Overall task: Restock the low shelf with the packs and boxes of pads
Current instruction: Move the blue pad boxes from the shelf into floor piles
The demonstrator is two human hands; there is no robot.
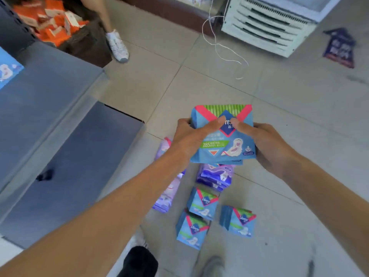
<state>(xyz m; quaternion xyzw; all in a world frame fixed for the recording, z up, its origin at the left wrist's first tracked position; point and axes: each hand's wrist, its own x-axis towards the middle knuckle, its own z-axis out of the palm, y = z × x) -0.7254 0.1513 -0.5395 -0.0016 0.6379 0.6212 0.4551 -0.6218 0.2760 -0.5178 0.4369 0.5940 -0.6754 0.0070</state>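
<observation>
Gripping a stack of blue packs [223, 148] from both sides, the left hand [189, 138] and right hand [267, 146] hold it in the air above the tiled floor [299, 120], right of the shelf [60, 116]. Each thumb lies across the top pack's face, the two tips nearly meeting at the logo. The fingers curl round the stack's outer edges.

Below the hands more stock lies on the floor. A purple pile [215, 176] sits directly under the held stack. A purple row [165, 194] lies to its left, partly hidden by the left forearm. Three blue floor packs [202, 204] stand near one another closer to the camera, tilted at different angles.

The shelf's grey-blue boards fill the left side, and a blue box [8, 68] rests at the far left edge of the upper board.

Farther off, orange packs [52, 23] are heaped in a dark bin, and another person's white shoe [117, 47] stands beside it. A white vented unit [265, 23] stands at the top right with a white cord [223, 47] trailing over the tiles, and a purple sticker [339, 48] lies on the floor.
</observation>
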